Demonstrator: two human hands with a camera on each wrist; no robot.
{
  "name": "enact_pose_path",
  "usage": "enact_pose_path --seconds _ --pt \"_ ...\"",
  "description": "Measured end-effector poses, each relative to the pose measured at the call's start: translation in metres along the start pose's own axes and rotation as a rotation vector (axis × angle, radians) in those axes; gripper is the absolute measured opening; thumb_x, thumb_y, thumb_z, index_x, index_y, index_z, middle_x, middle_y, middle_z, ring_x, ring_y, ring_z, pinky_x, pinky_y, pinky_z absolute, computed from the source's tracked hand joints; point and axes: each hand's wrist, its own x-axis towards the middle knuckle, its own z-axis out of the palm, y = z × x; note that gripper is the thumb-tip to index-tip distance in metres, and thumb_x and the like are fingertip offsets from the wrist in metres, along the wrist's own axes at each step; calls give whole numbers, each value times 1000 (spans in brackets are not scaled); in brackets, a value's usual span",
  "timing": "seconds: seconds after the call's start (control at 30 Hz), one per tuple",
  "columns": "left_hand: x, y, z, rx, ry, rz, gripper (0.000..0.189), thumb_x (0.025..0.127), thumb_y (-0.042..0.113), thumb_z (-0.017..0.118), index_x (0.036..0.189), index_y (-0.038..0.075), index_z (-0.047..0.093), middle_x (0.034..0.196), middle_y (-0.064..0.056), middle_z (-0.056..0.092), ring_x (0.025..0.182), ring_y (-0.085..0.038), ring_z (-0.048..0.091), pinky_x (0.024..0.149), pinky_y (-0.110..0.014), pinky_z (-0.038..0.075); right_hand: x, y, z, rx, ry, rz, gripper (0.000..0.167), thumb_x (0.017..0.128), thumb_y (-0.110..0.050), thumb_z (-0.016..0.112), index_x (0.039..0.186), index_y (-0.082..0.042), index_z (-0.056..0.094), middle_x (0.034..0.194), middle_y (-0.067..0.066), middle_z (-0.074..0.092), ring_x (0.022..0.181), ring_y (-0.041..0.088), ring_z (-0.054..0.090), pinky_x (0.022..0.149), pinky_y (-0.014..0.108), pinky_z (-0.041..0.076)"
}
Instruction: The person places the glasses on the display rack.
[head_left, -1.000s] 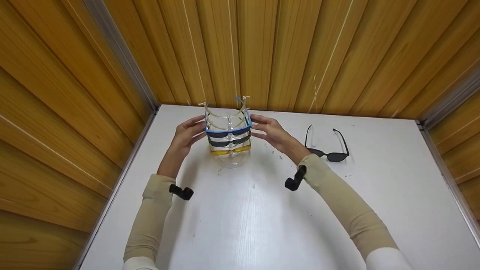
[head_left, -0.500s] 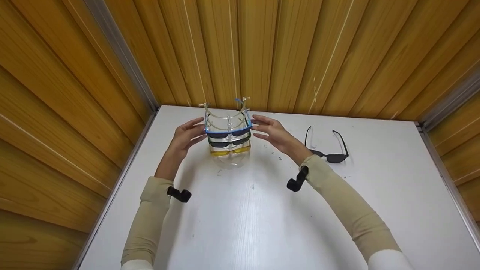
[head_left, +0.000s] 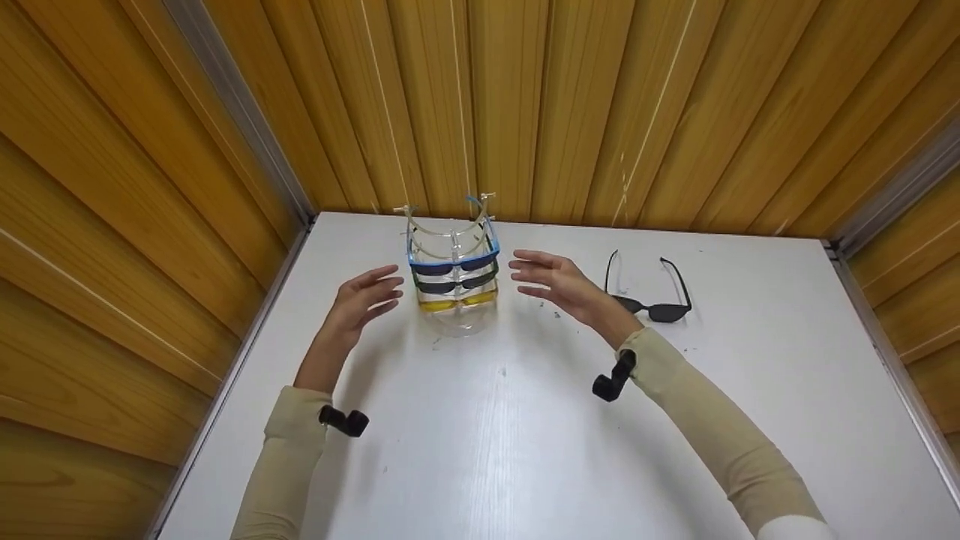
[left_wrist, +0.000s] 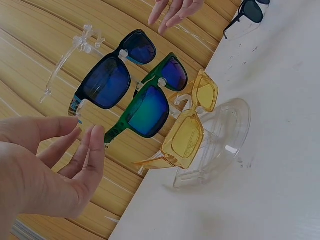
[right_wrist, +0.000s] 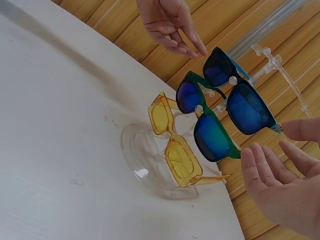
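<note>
Left hand (head_left: 361, 303) and right hand (head_left: 562, 282), relaxed and gripping nothing, hover above the white tabletop (head_left: 495, 457), flanking a clear stand (right_wrist: 131, 156) that holds blue sunglasses (left_wrist: 107, 82), green sunglasses (left_wrist: 149, 114) and yellow glasses (left_wrist: 185, 140). Brushing a frame could topple the stand or dislodge a pair.

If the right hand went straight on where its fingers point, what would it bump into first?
The right hand would probably meet the blue sunglasses or green sunglasses on the clear stand first; depth makes it hard to say which.
</note>
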Motion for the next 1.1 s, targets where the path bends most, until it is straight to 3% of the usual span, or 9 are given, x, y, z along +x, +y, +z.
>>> enact_pose_path --seconds 0.2,0.4,0.7,0.9,1.1 --pt "-8 -33 16 39 -41 -31 45 97 15 70 139 3 60 117 -5 75 96 -13 70 88 -26 60 -22 23 -22 -30 -27 40 52 104 -11 56 154 -4 41 159 20 43 143 32 49 120 45 41" --pt "-9 -58 37 44 -68 -80 44 95 14 73 136 4 63 113 -2 74 99 -17 71 90 -29 60 -40 40 -46 -48 -60 46 52 105 -16 58 153 -4 43 155 20 49 142 35 50 116 41 47" --pt "-11 -72 64 55 -144 -120 44 94 14 73 137 4 63 107 1 76 96 -14 71 104 -41 56 -66 55 -78 -15 -56 28 52 105 -12 57 153 -1 42 150 15 56 135 26 58 109 33 52" --pt "-7 -79 87 57 -221 -118 41 95 12 70 135 3 65 104 1 78 94 -15 73 105 -44 55 -80 63 -98 -8 -40 40 50 105 -11 56 152 -2 43 146 12 60 134 25 59 110 33 52" --pt "-4 -84 109 71 -291 -118 43 96 12 69 137 2 63 110 -2 77 103 -21 73 109 -47 52 -94 67 -118 8 -17 41 50 106 -9 52 154 0 40 141 7 63 131 23 61 109 31 52"
